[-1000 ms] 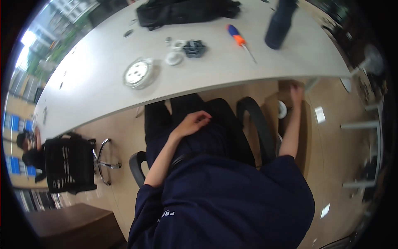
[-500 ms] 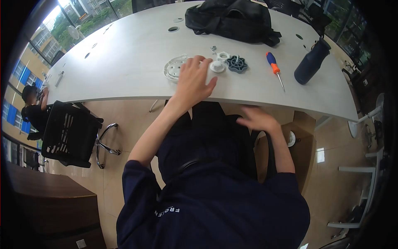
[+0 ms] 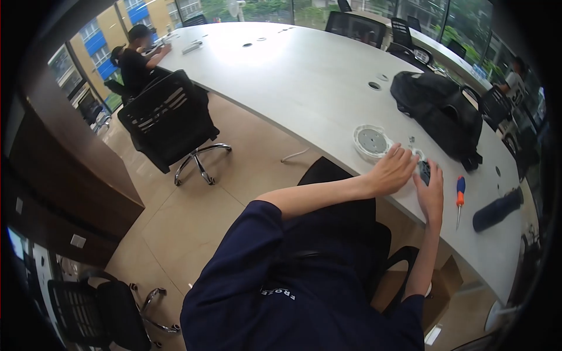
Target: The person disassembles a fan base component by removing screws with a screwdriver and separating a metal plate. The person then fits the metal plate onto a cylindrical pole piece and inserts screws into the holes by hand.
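Note:
Fingers of my left hand (image 3: 395, 171) are bent close together over the small white parts (image 3: 417, 153); what they hold is hidden. Just beside it, my right hand (image 3: 431, 188) has its fingers around the dark grey star-shaped part (image 3: 424, 171). Left of both hands lies a round white part with a grey, holed disc (image 3: 372, 141). A small metal piece (image 3: 411, 139) sits beyond my fingertips. An orange and blue screwdriver (image 3: 461, 192) lies to the right of my right hand.
On the white table (image 3: 304, 82) are a black backpack (image 3: 439, 108) and a dark blue bottle (image 3: 497, 210), lying near the right edge. An open cardboard box (image 3: 448, 286) stands below. A person (image 3: 137, 64) sits at the far left behind a black chair (image 3: 170, 120).
The view has turned left. Both hands have come together at the parts on the table; my right hand rose from below the edge and took hold of the dark grey part.

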`<act>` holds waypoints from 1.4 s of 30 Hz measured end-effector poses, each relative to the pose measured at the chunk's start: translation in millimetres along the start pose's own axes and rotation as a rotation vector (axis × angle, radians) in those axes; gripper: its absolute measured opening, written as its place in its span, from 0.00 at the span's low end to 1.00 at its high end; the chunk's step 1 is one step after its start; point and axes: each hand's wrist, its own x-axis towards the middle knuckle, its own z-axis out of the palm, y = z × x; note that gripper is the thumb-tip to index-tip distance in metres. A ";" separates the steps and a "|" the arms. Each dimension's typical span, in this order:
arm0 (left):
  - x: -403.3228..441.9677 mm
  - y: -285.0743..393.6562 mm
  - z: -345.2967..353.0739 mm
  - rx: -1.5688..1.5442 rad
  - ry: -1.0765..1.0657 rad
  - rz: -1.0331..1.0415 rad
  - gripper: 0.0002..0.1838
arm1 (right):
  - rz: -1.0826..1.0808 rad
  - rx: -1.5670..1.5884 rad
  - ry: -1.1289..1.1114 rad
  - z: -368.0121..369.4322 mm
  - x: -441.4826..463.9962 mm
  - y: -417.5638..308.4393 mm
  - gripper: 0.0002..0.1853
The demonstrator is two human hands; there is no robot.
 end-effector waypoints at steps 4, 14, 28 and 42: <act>0.3 -23.1 -42.6 -0.276 0.129 -0.124 0.25 | 0.042 -0.003 -0.062 -2.2 2.6 3.9 0.26; -53.6 -117.2 -10.1 -0.759 0.550 -1.027 0.26 | 0.071 0.128 0.107 -4.6 6.3 -1.3 0.17; -71.8 -137.2 34.5 -0.791 0.330 -0.874 0.25 | -0.352 0.439 -0.080 66.7 67.8 -80.7 0.17; -59.7 -120.1 -10.5 -0.983 0.296 -1.022 0.26 | -0.073 0.680 0.035 29.0 79.7 -40.9 0.31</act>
